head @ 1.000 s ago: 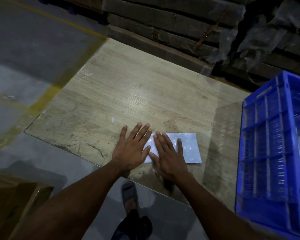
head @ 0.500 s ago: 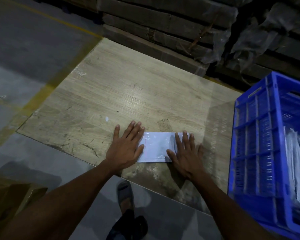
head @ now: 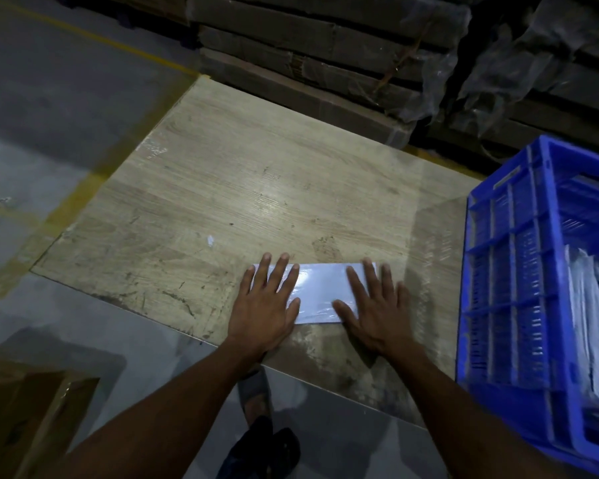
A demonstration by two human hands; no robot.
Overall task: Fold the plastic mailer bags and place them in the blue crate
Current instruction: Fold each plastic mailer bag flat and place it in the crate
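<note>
A folded white plastic mailer bag (head: 320, 288) lies flat near the front edge of the wooden board (head: 256, 188). My left hand (head: 265, 305) presses flat on the bag's left end, fingers straight and spread. On its right end my right hand (head: 374, 305) lies flat the same way. The blue crate (head: 512, 305) stands at the right edge of the board, and several white folded mailer bags (head: 595, 326) are stacked inside it.
Stacks of flattened cardboard wrapped in plastic film (head: 325, 53) line the far side. A brown cardboard box (head: 28, 420) sits at the lower left on the grey floor. A foot in a sandal (head: 256, 395) shows below the board's front edge.
My hands have slid apart along the bag: the right one from its left half to its right end, the left one onto the left end. The view has shifted slightly.
</note>
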